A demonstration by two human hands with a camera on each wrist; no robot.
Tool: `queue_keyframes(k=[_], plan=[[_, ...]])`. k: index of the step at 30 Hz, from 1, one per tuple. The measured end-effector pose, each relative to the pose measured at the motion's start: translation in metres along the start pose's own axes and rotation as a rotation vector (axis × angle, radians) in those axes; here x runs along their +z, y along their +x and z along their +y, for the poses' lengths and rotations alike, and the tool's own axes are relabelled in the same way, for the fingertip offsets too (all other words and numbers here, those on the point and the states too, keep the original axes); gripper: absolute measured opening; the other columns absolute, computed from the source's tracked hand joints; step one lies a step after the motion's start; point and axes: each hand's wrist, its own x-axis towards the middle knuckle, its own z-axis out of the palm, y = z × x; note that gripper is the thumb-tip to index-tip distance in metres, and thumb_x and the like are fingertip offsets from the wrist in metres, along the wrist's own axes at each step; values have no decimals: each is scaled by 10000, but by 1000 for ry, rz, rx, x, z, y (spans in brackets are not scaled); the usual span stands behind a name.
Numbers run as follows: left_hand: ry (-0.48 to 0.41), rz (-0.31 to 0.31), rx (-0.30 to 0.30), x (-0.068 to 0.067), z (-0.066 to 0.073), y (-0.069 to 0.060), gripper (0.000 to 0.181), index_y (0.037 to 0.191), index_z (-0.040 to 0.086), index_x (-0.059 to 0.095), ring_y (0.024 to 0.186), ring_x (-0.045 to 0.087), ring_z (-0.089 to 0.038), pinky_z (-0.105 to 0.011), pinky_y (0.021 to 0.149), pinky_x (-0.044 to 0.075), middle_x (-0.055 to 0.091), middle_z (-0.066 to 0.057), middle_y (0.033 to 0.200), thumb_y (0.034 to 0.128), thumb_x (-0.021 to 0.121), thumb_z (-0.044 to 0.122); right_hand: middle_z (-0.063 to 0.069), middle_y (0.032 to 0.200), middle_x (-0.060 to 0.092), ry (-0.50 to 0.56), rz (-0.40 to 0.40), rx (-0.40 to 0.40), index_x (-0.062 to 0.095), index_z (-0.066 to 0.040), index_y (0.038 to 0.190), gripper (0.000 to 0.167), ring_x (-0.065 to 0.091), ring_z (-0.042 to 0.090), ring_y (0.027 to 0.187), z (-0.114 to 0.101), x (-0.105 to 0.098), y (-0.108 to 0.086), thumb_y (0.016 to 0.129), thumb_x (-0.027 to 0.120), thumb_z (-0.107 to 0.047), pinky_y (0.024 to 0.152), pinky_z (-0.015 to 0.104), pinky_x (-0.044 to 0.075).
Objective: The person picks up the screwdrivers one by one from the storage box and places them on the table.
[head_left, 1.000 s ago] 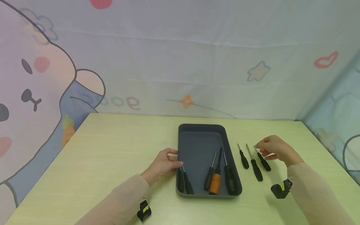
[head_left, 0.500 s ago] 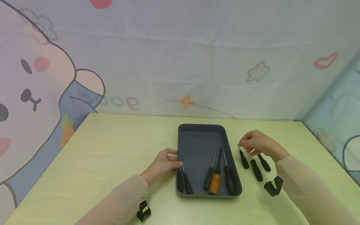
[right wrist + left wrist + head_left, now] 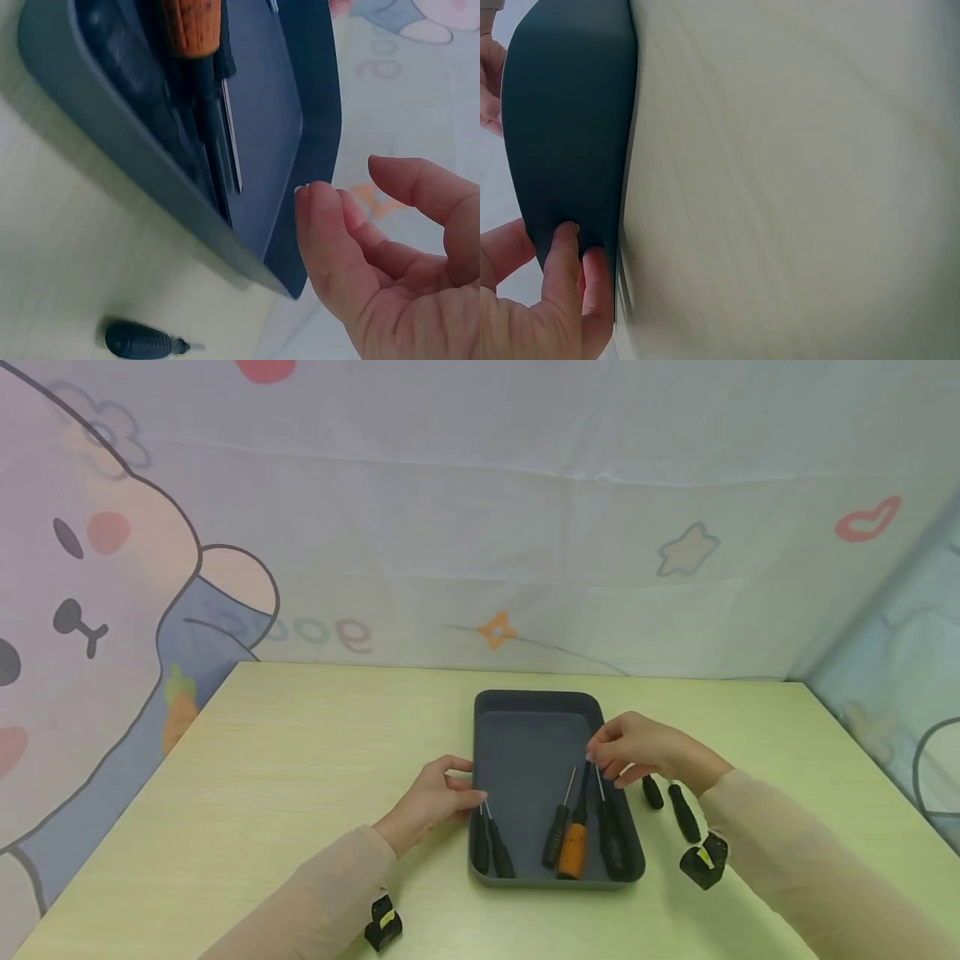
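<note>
My left hand (image 3: 431, 797) grips the left wall of a dark grey tray (image 3: 528, 735). In the left wrist view its fingers (image 3: 562, 262) press the tray's outer side. At the tray's right rim hovers my right hand (image 3: 652, 752), close to the shafts of the screwdrivers there. The right wrist view shows its thumb and fingers (image 3: 322, 240) apart, holding nothing. On that side of the tray lie an orange-handled screwdriver (image 3: 572, 852), a thick black one (image 3: 614, 843) and a slimmer black one (image 3: 555, 839). Two black screwdrivers (image 3: 501, 852) lie along the left wall.
Right of the tray, black screwdrivers (image 3: 685, 814) lie on the pale wooden table (image 3: 337, 727), partly hidden by the right hand and sleeve. A printed curtain (image 3: 450, 527) hangs behind the table. Each wrist carries a small black camera (image 3: 705, 860).
My right hand has moved left, from above the loose screwdrivers on the table to the tray's right rim. The left hand, tray and screwdrivers stay where they were.
</note>
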Motion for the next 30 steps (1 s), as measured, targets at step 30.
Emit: queue_keyframes(k=[30], plan=[[13, 8, -1, 0, -1, 2, 498, 1262, -49, 457, 839, 638, -256, -381, 749, 547, 535, -236, 1060, 817, 680, -25, 147, 921, 622, 45, -133, 98, 642, 32, 1032, 241, 602, 202, 702, -25, 78, 9, 815, 661, -69, 619, 322, 559]])
